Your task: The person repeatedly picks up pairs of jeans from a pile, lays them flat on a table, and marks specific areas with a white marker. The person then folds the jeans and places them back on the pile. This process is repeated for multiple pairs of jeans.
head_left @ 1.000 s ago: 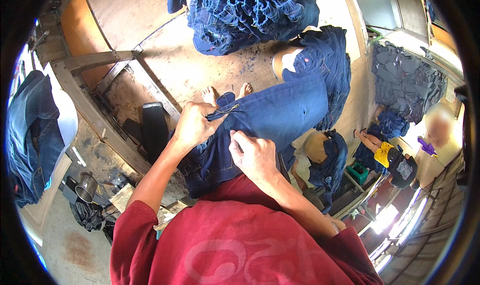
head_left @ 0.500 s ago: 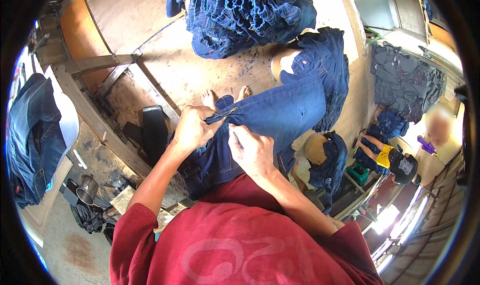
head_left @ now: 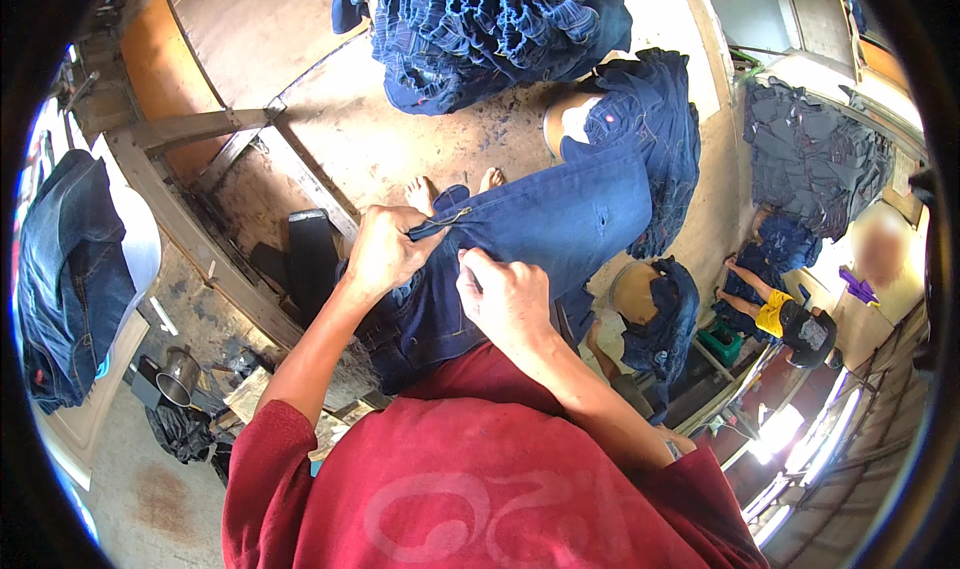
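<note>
A pair of blue jeans (head_left: 560,214) stretches across in front of me, its leg reaching right and its darker folds hanging towards my lap. My left hand (head_left: 388,249) pinches the bunched edge of the denim, beside a tan stitched seam. Just right of it, my right hand (head_left: 505,294) is closed with curled fingers, thumb and forefinger tips at the cloth. What lies inside those fingers, if anything, is hidden. A small worn spot or hole shows on the leg.
A large pile of jeans (head_left: 490,39) lies ahead. More denim drapes over a round stool (head_left: 640,119), with another stool (head_left: 635,294) nearer right. Jeans (head_left: 70,279) hang at far left by a wooden frame (head_left: 200,239). A person in yellow shorts (head_left: 785,319) is at right.
Both hands keep nearly the same place on the jeans. The right hand has shifted very slightly at the cloth, and the view has tilted a little.
</note>
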Demonstrator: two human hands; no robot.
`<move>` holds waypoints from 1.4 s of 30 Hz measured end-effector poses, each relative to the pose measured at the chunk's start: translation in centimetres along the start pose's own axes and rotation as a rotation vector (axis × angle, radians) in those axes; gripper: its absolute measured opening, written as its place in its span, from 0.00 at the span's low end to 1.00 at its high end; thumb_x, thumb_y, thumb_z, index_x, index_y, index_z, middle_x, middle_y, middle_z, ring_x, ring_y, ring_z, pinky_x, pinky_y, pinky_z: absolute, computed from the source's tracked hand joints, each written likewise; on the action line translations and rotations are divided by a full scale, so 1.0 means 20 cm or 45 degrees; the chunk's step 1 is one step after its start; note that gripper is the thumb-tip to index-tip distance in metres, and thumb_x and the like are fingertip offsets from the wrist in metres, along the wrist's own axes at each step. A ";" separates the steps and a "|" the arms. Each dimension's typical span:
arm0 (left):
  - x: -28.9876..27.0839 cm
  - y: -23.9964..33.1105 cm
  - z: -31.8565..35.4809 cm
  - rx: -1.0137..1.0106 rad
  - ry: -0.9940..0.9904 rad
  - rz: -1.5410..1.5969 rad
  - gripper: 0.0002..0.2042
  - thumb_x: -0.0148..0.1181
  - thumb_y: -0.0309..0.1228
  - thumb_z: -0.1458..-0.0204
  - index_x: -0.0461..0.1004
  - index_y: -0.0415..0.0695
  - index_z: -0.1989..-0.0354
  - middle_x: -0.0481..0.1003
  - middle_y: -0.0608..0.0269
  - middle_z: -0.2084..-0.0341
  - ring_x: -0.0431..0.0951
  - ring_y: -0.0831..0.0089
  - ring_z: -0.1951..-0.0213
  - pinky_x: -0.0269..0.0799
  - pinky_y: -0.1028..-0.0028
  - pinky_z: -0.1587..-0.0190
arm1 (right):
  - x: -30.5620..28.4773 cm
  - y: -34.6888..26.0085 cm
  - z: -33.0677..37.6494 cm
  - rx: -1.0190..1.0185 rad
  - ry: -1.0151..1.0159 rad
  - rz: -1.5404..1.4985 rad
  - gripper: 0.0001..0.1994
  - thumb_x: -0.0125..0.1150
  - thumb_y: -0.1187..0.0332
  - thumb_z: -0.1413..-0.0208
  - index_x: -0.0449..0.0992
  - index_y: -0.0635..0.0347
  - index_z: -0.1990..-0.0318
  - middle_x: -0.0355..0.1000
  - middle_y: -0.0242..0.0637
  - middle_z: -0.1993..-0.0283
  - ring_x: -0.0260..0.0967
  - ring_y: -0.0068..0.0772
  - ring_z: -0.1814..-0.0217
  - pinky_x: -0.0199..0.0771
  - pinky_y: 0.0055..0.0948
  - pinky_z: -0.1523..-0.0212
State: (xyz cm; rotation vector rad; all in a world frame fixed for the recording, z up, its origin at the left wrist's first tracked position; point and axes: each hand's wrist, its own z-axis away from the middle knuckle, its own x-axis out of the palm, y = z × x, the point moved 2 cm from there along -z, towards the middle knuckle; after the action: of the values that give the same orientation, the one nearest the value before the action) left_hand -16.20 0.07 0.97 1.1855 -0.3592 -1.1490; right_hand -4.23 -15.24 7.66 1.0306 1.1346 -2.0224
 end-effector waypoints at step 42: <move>0.00 0.02 -0.08 0.010 -0.022 -0.127 0.09 0.78 0.29 0.49 0.87 0.37 0.66 0.82 0.41 0.73 0.86 0.45 0.68 0.80 0.60 0.64 | 0.01 0.02 0.06 0.023 0.079 -0.195 0.03 0.68 0.70 0.38 0.81 0.54 0.58 0.78 0.41 0.78 0.79 0.46 0.80 0.79 0.43 0.78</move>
State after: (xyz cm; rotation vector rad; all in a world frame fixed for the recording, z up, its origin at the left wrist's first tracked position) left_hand -14.78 0.86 0.70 1.2119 -0.3204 -1.2460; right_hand -4.42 -16.58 7.63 1.0498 1.2644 -2.1360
